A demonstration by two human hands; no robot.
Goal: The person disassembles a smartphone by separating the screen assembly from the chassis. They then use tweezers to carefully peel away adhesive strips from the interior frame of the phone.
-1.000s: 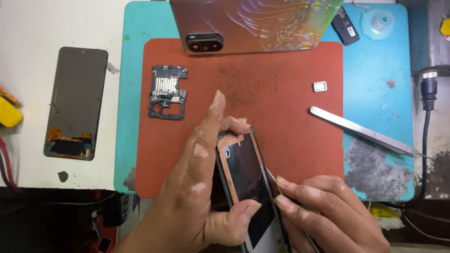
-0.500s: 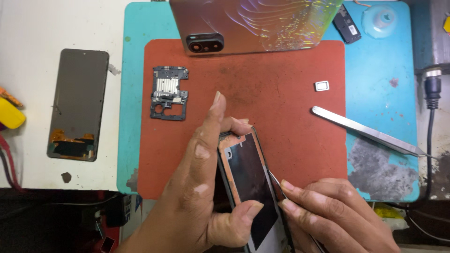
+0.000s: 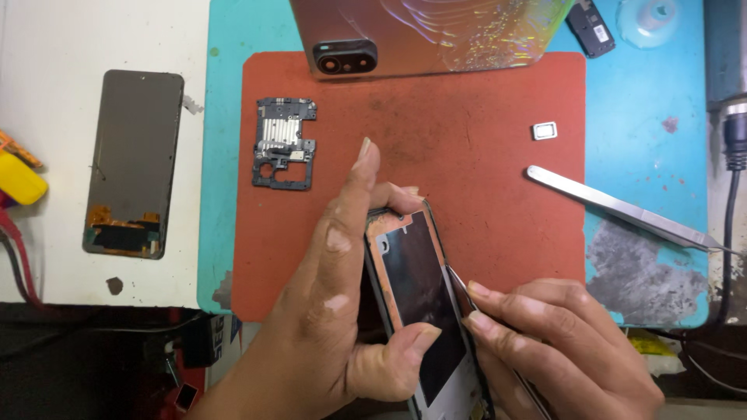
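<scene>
Low in the head view, over the near edge of the red mat (image 3: 482, 155), the left hand (image 3: 327, 311) cradles an opened phone frame (image 3: 416, 295), fingers wrapped behind it and thumb pressed on its dark inner face, forefinger stretched up past the top edge, likely to keep it steady and tilted toward the eyes; right hand (image 3: 560, 350) has its fingers pinched together on a thin metal tool (image 3: 461, 286) whose tip sits at the frame's right edge, seemingly to work along the seam; up the mat lies a small black-and-silver inner cover plate (image 3: 284, 144), apart from the hands, and the shiny iridescent back cover (image 3: 436, 31) with camera holes at the far edge; tweezers (image 3: 622, 208) lie slanted across mat and blue mat (image 3: 646, 101), a small square tray piece (image 3: 545, 131) just above them; detached dark screen (image 3: 132, 163) with orange flex at its bottom rests on the white bench (image 3: 93, 39), left; no readable labels worth noting
</scene>
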